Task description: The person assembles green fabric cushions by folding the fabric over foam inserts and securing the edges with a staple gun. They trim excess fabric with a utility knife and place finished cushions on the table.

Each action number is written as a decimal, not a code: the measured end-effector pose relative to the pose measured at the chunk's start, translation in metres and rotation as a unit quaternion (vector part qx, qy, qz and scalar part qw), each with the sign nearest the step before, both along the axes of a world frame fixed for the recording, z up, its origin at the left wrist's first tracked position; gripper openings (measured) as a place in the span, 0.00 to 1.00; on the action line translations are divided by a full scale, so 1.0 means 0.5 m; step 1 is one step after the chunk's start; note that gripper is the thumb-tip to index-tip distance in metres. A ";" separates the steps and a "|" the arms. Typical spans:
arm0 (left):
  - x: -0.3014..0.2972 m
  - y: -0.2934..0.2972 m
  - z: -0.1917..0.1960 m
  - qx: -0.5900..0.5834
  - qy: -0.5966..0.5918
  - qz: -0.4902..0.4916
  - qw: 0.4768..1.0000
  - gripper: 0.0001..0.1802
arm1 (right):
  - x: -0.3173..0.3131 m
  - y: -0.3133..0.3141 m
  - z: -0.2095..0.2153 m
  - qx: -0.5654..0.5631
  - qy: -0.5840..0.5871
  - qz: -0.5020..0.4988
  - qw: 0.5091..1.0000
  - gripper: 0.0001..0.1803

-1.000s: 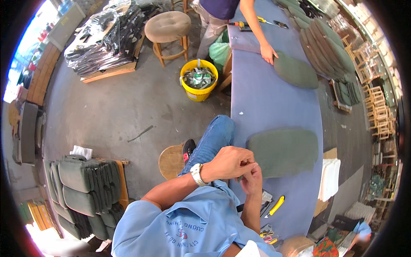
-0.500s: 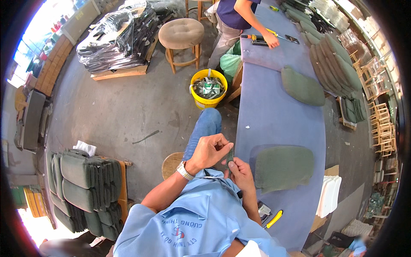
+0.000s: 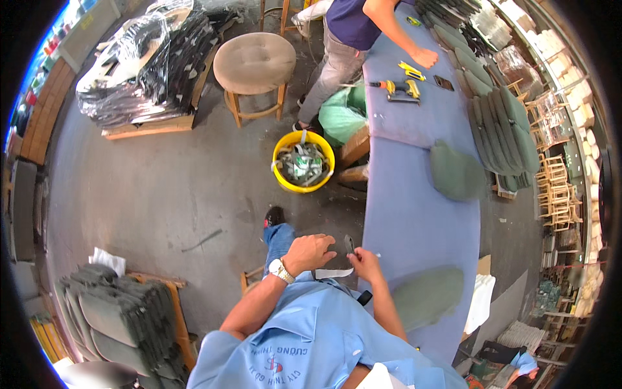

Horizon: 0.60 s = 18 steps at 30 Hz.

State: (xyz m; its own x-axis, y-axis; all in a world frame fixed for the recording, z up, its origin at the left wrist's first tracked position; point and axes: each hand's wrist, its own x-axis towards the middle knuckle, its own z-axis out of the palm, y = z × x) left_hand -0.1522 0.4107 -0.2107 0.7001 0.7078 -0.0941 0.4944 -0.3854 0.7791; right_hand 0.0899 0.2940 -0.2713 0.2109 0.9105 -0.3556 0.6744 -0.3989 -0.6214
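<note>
My left hand (image 3: 311,253), with a watch at the wrist, hovers in front of my shirt with its fingers loosely apart and nothing visible in them. Just right of it, my right hand (image 3: 365,264) pinches a short dark green-grey strip (image 3: 350,244) that points upward. A white strip (image 3: 334,273) lies below and between the hands, against my blue shirt; what it belongs to is hidden. Beside my right forearm, a green seat cushion piece (image 3: 431,295) rests on the blue-grey table (image 3: 408,236).
Ahead on the floor stands a yellow bucket (image 3: 277,175) of scraps, near a round padded stool (image 3: 254,61). A co-worker's arm (image 3: 398,29) reaches over the table near a yellow staple gun (image 3: 403,91) and phone (image 3: 444,83). Stacked cushions (image 3: 120,311) stand at left.
My left hand has let go of the strip and drawn apart from my right hand. The view has shifted. The co-worker's hand has left the staple gun and moved farther over the table.
</note>
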 end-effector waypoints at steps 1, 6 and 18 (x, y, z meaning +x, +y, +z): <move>-0.023 0.048 -0.007 -0.044 -0.014 0.027 0.999 0.19 | 0.014 0.077 -0.023 -0.032 -0.013 0.019 0.999 0.16; -0.193 0.218 -0.024 -0.077 0.043 0.183 0.979 0.21 | -0.006 0.402 -0.070 -0.108 -0.094 0.025 0.989 0.15; -0.375 0.484 0.103 -0.127 -0.201 0.286 0.928 0.17 | -0.068 0.532 -0.034 -0.002 0.148 -0.027 0.989 0.18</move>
